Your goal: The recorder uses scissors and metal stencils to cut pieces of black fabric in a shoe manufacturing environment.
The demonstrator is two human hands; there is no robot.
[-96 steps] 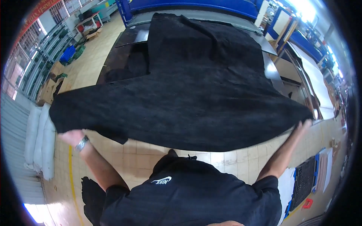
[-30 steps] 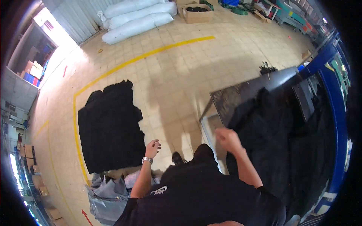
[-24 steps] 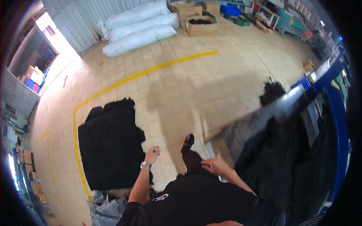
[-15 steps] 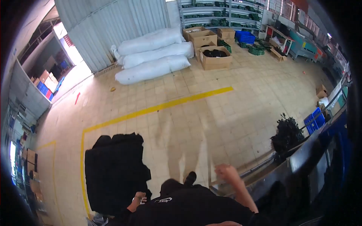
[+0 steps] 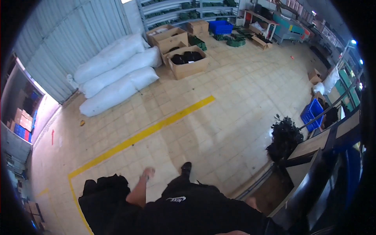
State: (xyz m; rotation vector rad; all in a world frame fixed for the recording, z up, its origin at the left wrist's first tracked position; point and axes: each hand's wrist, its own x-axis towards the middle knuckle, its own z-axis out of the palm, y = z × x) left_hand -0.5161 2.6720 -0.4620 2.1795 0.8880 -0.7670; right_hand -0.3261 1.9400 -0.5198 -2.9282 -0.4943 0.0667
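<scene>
My left hand [image 5: 148,172] swings out ahead of my body above the tiled floor, a band on its wrist. Its fingers are smeared by motion, and no object shows in it. Close to my left forearm is a stack of black fabric [image 5: 103,196], partly covered by my arm and body. My right hand [image 5: 252,203] hangs at my right side by the metal frame of a machine [image 5: 305,188]; its fingers are mostly hidden behind my black shirt. One black shoe [image 5: 186,169] shows in front of me on the floor.
A yellow floor line [image 5: 145,135] crosses ahead. Beyond it lie stacked white sacks [image 5: 121,92] and open cardboard boxes [image 5: 188,70]. Black scraps [image 5: 286,137] are heaped by the machine, near a blue crate [image 5: 312,114]. Shelves [image 5: 184,15] stand at the back.
The view has turned right and moved forward. My left hand has swung forward from beside the black fabric, while my right hand has dropped back to my side.
</scene>
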